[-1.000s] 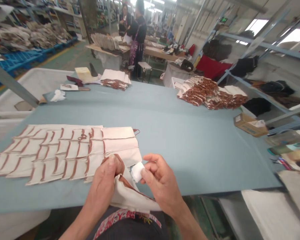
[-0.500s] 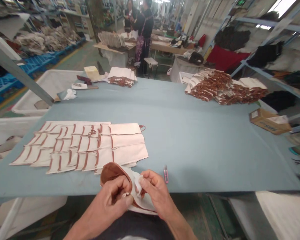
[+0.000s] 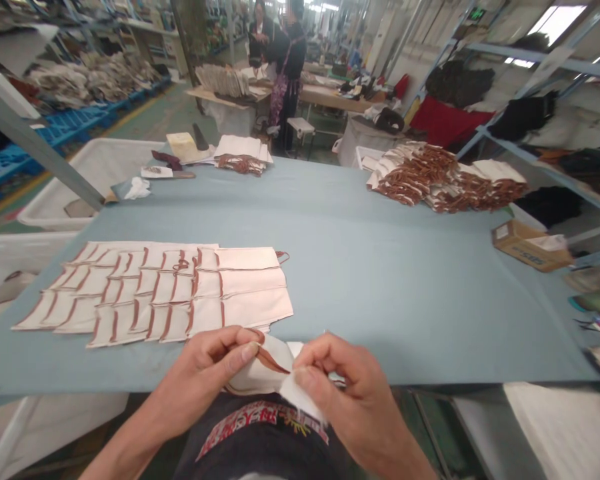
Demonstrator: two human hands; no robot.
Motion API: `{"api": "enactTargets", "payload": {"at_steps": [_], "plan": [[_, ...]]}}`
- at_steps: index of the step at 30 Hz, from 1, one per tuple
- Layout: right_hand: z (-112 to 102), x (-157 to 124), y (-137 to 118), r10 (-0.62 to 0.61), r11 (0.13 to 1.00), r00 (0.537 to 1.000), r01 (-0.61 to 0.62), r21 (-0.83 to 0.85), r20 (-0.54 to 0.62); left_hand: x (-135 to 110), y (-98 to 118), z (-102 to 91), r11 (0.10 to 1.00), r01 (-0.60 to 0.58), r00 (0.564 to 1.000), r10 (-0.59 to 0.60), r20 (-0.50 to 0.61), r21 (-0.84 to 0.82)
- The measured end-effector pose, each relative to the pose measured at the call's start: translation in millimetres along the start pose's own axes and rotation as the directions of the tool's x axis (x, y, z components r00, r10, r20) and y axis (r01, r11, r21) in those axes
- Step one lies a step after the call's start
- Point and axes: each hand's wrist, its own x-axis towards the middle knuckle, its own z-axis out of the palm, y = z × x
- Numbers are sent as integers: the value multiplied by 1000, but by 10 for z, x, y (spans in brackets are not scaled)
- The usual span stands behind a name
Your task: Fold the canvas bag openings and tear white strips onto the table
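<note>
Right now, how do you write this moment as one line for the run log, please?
Left hand: pinching brown-edged cream cloth | Right hand: holding white slip | Table: overlapping cream pieces at left, brown-and-cream pile far right

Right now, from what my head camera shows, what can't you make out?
- Head view, hidden: much of the cream cloth piece, behind the left hand.
- Head view, hidden: part of the white slip, covered by the right hand.
- Head view, cut off: the near white bin, by the left edge.
- Head view, blurred: the garment lettering.
- Head view, hidden: lower layers of the far right pile, beneath those on top.
</note>
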Motion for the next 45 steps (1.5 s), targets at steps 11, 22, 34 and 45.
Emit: {"api": "enactTargets", "payload": {"at_steps": [11,22,34,45], "plan": [[60,237,-222,35,976,998,-46,-212,-58,202,216,84,989,-88,995,82,-51,-118],[101,301,-160,-32,951,991,-9,-309,-128,307,190,60,981,-21,997,35,71,-194],[118,390,-123,-203,901,973,141,-409,-111,374,232,-12,981,-24,994,44,101,-192],[176,447,-50,-262,846,957,165,-507,-126,411,191,-34,982,-21,996,37,81,-186]]}}
